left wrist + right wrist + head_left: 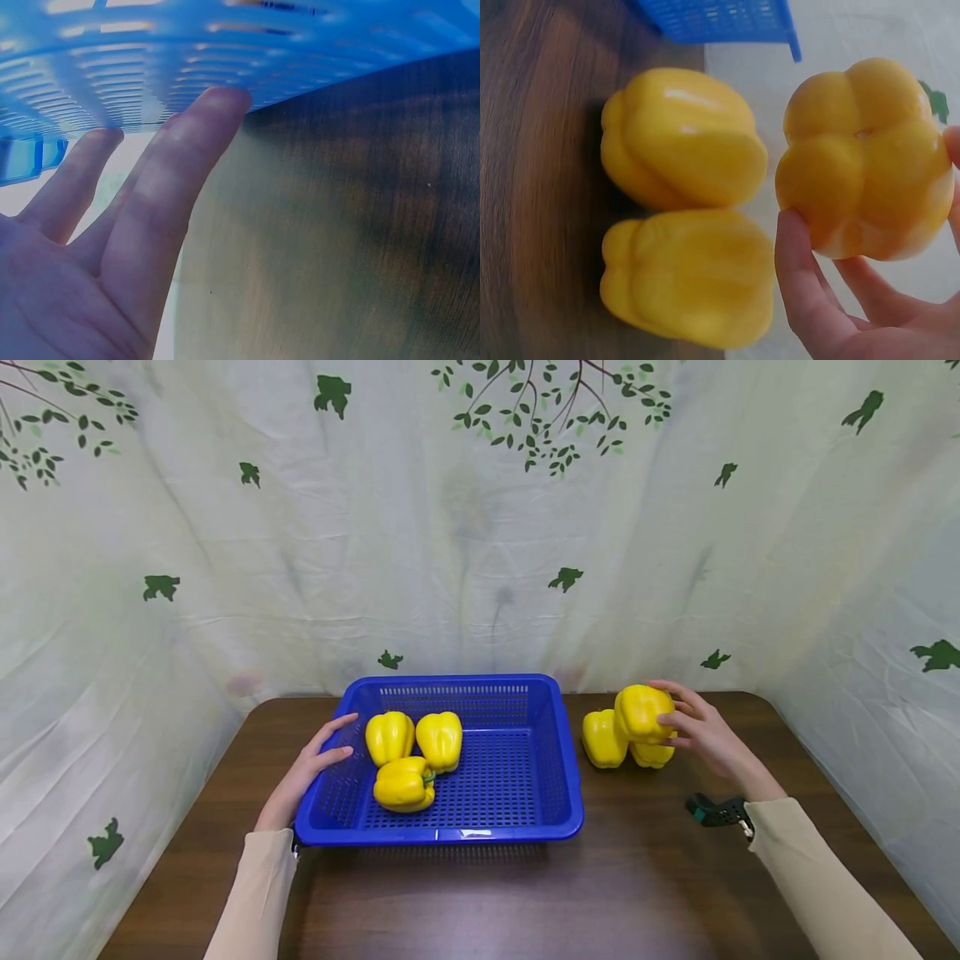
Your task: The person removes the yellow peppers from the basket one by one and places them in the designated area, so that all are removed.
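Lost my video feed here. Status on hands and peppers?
Left hand flat against basket wall. Right hand grips lifted pepper. Two peppers on table, three inside. Path clear.

We see open mesh floor across the right half of the blue perforated plastic basket (558,752), three glossy yellow bell peppers (407,752) crowding its left, bare dark wooden table (600,877) in front.

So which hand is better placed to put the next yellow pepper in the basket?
Right. The right hand already grips a yellow bell pepper above the table; the left hand merely rests against the blue basket wall.
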`<state>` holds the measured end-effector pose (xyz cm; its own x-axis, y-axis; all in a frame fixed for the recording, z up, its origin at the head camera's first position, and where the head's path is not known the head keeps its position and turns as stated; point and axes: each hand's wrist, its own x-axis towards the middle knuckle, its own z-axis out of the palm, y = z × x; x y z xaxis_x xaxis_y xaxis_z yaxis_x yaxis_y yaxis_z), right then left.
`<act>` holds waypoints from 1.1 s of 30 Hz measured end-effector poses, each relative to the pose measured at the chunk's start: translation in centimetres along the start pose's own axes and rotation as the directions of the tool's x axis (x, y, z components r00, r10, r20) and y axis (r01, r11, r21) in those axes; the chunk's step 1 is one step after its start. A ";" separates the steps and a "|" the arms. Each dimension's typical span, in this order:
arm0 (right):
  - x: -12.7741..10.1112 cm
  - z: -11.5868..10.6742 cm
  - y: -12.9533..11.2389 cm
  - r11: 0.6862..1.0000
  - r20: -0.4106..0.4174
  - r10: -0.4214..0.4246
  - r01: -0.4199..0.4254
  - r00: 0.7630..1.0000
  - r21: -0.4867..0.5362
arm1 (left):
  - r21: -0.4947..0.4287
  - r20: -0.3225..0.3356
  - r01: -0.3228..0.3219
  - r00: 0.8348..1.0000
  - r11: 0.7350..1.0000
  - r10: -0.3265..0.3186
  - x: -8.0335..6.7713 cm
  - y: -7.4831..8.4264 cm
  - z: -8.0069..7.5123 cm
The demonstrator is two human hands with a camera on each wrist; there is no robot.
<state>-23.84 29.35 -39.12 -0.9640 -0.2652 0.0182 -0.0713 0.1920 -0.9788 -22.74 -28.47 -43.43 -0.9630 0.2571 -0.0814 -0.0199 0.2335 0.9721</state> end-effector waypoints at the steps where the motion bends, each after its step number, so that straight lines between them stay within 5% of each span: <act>1: -0.1 -0.1 0.1 1.000 -0.002 0.002 -0.002 1.000 -0.003 | 0.001 0.001 -0.001 1.000 1.000 0.001 0.0 0.0 0.0; 33: -2.3 -4.4 2.5 0.998 -0.101 -0.047 0.044 0.994 -0.039 | -0.007 0.005 0.028 1.000 1.000 -0.028 -0.1 0.0 0.0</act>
<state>-22.91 34.64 -40.72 -0.9805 -0.1772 0.0851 -0.1232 0.2164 -0.9685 -22.68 -28.48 -43.38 -0.9607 0.2549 -0.1099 -0.0489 0.2342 0.9710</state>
